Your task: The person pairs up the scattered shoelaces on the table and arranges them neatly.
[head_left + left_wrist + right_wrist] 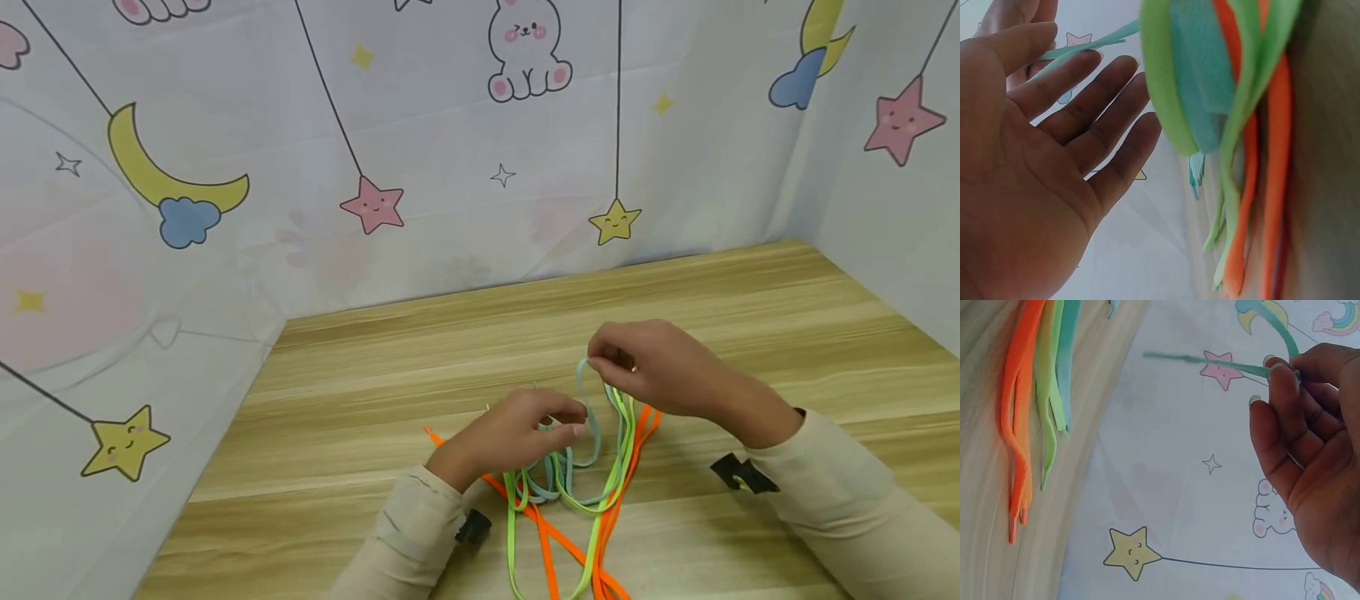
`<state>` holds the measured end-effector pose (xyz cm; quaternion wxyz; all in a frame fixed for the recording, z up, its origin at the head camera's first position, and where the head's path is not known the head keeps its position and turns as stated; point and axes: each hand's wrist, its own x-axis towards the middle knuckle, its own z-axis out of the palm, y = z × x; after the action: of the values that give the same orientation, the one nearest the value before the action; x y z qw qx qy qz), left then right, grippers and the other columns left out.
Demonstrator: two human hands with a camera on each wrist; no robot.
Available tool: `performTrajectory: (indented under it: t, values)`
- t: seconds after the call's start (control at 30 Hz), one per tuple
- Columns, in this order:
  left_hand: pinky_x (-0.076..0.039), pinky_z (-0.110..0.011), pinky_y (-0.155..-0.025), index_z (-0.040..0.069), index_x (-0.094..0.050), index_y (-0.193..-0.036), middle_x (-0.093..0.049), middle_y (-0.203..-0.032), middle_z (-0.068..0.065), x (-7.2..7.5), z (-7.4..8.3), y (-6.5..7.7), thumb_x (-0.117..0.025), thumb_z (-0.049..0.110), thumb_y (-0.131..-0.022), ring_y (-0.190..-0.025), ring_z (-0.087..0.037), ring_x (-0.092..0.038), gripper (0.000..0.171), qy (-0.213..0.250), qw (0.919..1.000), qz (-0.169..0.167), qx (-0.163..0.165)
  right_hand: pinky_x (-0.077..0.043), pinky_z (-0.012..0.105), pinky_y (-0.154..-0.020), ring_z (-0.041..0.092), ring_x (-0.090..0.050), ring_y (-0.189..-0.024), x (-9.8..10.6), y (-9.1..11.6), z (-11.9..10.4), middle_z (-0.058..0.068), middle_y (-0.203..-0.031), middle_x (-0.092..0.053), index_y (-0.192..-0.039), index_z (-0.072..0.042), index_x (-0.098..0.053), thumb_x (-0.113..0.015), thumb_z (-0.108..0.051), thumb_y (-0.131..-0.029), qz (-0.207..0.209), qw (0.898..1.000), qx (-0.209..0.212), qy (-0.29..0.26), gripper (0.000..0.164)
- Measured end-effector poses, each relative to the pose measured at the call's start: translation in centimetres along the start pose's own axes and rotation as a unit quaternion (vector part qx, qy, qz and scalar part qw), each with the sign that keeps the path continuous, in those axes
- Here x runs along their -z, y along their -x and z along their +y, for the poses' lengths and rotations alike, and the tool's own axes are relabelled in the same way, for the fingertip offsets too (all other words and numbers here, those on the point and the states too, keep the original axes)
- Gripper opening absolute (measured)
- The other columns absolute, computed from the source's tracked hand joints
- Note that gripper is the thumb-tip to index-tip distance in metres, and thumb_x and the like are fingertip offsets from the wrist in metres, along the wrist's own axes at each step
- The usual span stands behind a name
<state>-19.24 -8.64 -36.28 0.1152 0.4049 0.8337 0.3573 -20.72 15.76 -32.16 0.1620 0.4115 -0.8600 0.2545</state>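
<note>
Between thumb and fingers my right hand (660, 367) pinches a pale teal shoelace (1238, 366), held up over the table. One end of the lace sticks out past the fingertips in the right wrist view. My left hand (513, 429) is over the pile, its fingers loosely spread and straight in the left wrist view, with the teal lace passing close by the thumb and index finger. Beneath the hands lie more teal laces (1200, 81), light green laces (1160, 75) and orange laces (1279, 125), looped and crossing one another. The left hand hides part of the pile.
The laces lie on a wood-grain table (360, 358). A white cloth (450, 250) printed with stars, moons and bears surrounds its back and sides. A dark strap piece (472, 527) sits by the left sleeve, another (742, 473) by the right sleeve.
</note>
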Motion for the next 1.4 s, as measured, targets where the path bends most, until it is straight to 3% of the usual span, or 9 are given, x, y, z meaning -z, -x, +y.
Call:
performTrajectory:
  t: [0.3,0.53,0.8,0.97,1.13,1.4]
  values:
    - [-0.052,-0.026,-0.090,0.014,-0.068,-0.111,-0.067,-0.105,0.012,-0.5,0.1,-0.2,-0.056,0.026,-0.104,-0.103,0.001,-0.061,0.018,0.001,0.9999,0.000,-0.015,-0.047,0.020,-0.057,-0.003,-0.053,-0.062,0.7,0.0,-0.2,-0.020,-0.074,-0.057,-0.095,-0.015,-0.065,-0.070,-0.003,-0.090,0.055,0.997,0.033,-0.043,0.014]
    - [-0.051,-0.025,-0.088,0.017,-0.070,-0.106,-0.068,-0.103,0.013,-0.6,0.2,-0.1,-0.060,0.028,-0.103,-0.099,0.000,-0.061,0.015,0.019,0.9996,0.005,0.019,-0.047,0.019,-0.056,-0.002,-0.053,-0.062,1.1,0.0,-0.1,-0.019,-0.074,-0.059,-0.096,-0.014,-0.066,-0.071,0.000,-0.089,0.067,0.996,0.031,-0.043,0.016]
    - [-0.051,-0.026,-0.090,0.020,-0.067,-0.098,-0.069,-0.097,0.011,-0.4,0.1,0.1,-0.061,0.030,-0.102,-0.092,-0.002,-0.062,0.013,0.032,0.9989,0.014,0.031,-0.048,0.020,-0.057,-0.001,-0.053,-0.062,1.2,0.1,0.2,-0.017,-0.072,-0.060,-0.096,-0.013,-0.067,-0.072,0.002,-0.088,0.083,0.996,0.015,-0.038,0.018]
    - [-0.053,-0.028,-0.081,0.018,-0.065,-0.098,-0.072,-0.098,0.006,-0.1,-0.1,0.3,-0.062,0.032,-0.102,-0.092,-0.010,-0.068,0.015,0.091,0.9926,0.061,0.052,-0.047,0.019,-0.057,0.000,-0.053,-0.061,1.2,0.1,0.7,-0.017,-0.072,-0.058,-0.096,-0.012,-0.067,-0.072,0.002,-0.088,0.101,0.994,0.005,-0.036,0.017]
    - [-0.053,-0.031,-0.078,0.013,-0.061,-0.100,-0.074,-0.098,0.001,0.0,-0.3,0.4,-0.062,0.020,-0.101,-0.093,-0.013,-0.070,0.007,0.152,0.9774,0.132,0.066,-0.047,0.019,-0.057,0.001,-0.053,-0.062,1.2,0.2,1.2,-0.015,-0.074,-0.058,-0.095,-0.011,-0.067,-0.071,0.002,-0.088,0.116,0.993,-0.004,-0.021,0.015]
    - [-0.055,-0.031,-0.075,0.011,-0.062,-0.100,-0.071,-0.097,-0.010,0.2,-0.4,0.5,-0.067,0.015,-0.098,-0.089,-0.030,-0.068,0.007,0.156,0.9602,0.227,0.043,-0.045,0.019,-0.055,0.002,-0.054,-0.061,1.1,0.3,1.4,-0.013,-0.075,-0.061,-0.091,-0.010,-0.068,-0.066,0.004,-0.085,0.173,0.985,-0.010,-0.006,0.016]
